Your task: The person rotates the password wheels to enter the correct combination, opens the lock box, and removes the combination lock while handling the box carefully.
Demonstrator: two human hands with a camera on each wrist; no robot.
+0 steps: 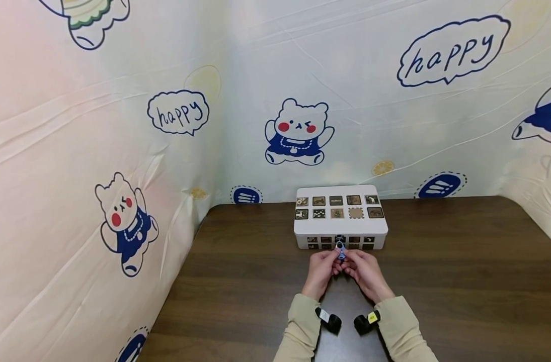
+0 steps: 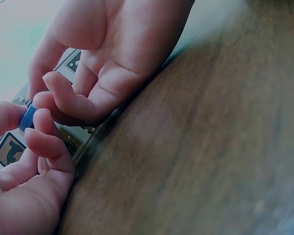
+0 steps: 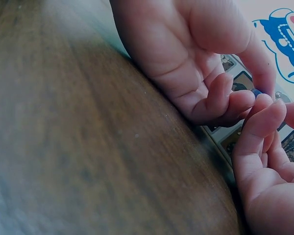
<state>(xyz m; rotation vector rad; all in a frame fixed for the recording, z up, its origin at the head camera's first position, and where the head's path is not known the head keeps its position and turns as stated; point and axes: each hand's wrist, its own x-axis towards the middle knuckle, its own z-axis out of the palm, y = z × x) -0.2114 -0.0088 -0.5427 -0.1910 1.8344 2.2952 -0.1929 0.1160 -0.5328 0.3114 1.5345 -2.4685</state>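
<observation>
Together, the left hand (image 1: 320,271) and the right hand (image 1: 366,273) pinch a small blue object (image 1: 341,251) between their fingers, just in front of the white printed box (image 1: 340,226)

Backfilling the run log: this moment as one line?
left hand: pinches small blue item | right hand: pinches same item | white box: closed, on brown table, beyond hands

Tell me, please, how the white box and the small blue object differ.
The white box is far larger than the small blue object. The white box bears rows of dark and brown pictures; the small blue object is mostly blue. The white box rests on the table; the left hand and right hand hold the small blue object.
</observation>
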